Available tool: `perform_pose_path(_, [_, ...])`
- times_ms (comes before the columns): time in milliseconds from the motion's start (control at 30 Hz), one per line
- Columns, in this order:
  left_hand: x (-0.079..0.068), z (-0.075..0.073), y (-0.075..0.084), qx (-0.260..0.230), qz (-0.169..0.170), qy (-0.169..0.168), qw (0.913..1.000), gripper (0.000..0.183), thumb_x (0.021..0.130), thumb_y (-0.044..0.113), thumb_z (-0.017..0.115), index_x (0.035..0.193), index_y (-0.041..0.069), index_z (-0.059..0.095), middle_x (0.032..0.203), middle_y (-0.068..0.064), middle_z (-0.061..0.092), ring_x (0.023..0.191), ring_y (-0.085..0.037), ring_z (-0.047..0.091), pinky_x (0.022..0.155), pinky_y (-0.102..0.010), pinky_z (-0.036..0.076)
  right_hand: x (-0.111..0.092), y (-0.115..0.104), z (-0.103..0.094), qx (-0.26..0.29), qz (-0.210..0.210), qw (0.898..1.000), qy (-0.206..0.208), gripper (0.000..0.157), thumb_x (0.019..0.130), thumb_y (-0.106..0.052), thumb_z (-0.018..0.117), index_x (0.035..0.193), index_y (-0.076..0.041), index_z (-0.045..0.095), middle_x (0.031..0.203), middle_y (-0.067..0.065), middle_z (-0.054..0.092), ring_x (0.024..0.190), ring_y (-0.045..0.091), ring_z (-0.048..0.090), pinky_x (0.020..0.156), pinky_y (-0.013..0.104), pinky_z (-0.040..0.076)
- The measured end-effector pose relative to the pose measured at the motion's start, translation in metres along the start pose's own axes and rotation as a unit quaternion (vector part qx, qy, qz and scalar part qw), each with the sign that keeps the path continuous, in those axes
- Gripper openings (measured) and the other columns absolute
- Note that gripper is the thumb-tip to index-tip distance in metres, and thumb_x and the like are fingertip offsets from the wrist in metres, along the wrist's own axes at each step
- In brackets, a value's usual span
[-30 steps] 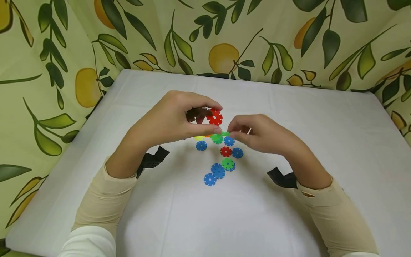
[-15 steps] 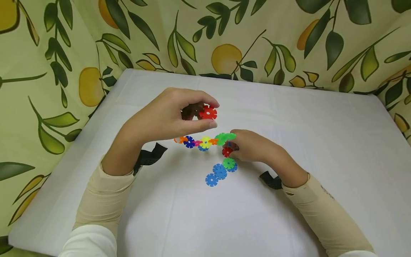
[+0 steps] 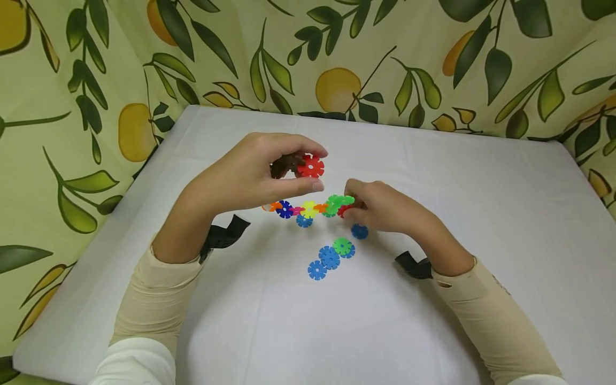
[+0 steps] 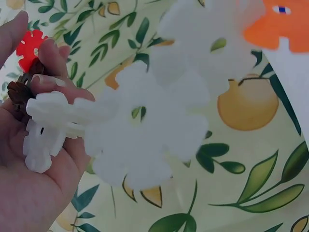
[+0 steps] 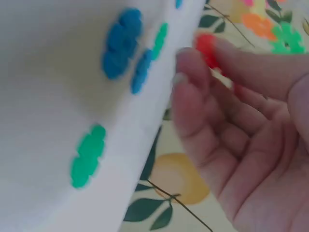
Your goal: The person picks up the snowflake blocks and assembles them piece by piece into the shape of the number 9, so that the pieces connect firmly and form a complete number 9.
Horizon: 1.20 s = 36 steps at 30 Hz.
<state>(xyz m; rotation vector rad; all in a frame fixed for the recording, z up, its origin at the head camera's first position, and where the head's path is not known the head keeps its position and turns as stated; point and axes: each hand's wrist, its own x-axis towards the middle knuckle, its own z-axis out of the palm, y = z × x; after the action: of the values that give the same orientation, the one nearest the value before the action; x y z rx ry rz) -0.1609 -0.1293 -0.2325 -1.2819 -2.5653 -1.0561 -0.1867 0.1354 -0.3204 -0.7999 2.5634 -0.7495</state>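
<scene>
My left hand holds a chain of notched plastic discs above the table. A red disc shows near its fingertips. Brown discs and white discs lie in or by the palm. The chain runs on below the hand through a dark blue disc, a yellow disc and others to a green disc. My right hand pinches another red disc between thumb and finger, close to the chain's green end. Its fingers partly hide that red disc.
Loose on the white table lie a blue disc, a green disc and several more blue discs, some overlapping. Another green disc shows in the right wrist view. A leaf-patterned cloth hangs behind.
My right hand left the chain's green end, reached down to a loose red disc, took it and lifted it back up beside the chain. The left hand shifted slightly left with the chain.
</scene>
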Motion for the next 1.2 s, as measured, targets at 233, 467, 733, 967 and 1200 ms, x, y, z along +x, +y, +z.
perform_pose_path(233, [0.001,0.002,0.002,-0.001,-0.026,-0.007,0.9996,0.038,0.09,0.028,0.078,0.12,0.008,0.069,0.091,0.006,0.066,0.068,-0.011,0.051,0.061,-0.029,0.044,-0.02,-0.015,-0.022,0.089,-0.073,0.978,0.172,0.027,0.094,0.003,0.066,0.112,-0.001,0.047,0.092,0.01,0.073,0.076,0.023,0.07,0.071,0.03,0.059])
perform_pose_path(467, [0.004,0.008,0.002,-0.014,-0.038,-0.016,0.999,0.036,0.089,0.027,0.079,0.118,0.008,0.069,0.09,0.006,0.066,0.069,-0.011,0.052,0.061,-0.029,0.045,-0.037,-0.037,-0.022,0.08,-0.198,0.945,0.248,0.031,0.089,0.013,0.067,0.111,0.003,0.048,0.093,0.004,0.071,0.077,0.009,0.068,0.073,0.022,0.057])
perform_pose_path(733, [0.006,0.013,0.004,-0.02,-0.027,-0.032,0.9989,0.037,0.089,0.026,0.079,0.119,0.007,0.068,0.09,0.006,0.066,0.069,-0.01,0.051,0.061,-0.029,0.045,-0.043,-0.051,-0.015,0.055,-0.236,0.933,0.266,0.034,0.085,0.015,0.07,0.109,0.004,0.048,0.091,0.004,0.069,0.077,0.008,0.068,0.073,0.022,0.056])
perform_pose_path(967, [0.007,0.016,0.003,-0.039,-0.006,-0.05,0.998,0.033,0.091,0.024,0.077,0.118,0.007,0.068,0.092,0.007,0.067,0.066,-0.01,0.05,0.059,-0.029,0.044,-0.044,-0.055,-0.012,0.018,-0.241,0.93,0.277,0.036,0.084,0.011,0.073,0.109,0.003,0.048,0.094,0.004,0.067,0.081,0.009,0.07,0.075,0.021,0.056])
perform_pose_path(1200, [0.006,0.02,0.0,-0.063,0.015,-0.061,0.996,0.027,0.093,0.016,0.074,0.116,0.003,0.068,0.091,0.005,0.067,0.067,-0.01,0.054,0.063,-0.028,0.048,-0.043,-0.058,-0.006,0.022,-0.242,0.926,0.289,0.034,0.084,0.015,0.072,0.107,0.003,0.049,0.092,0.006,0.069,0.078,0.008,0.07,0.071,0.019,0.056])
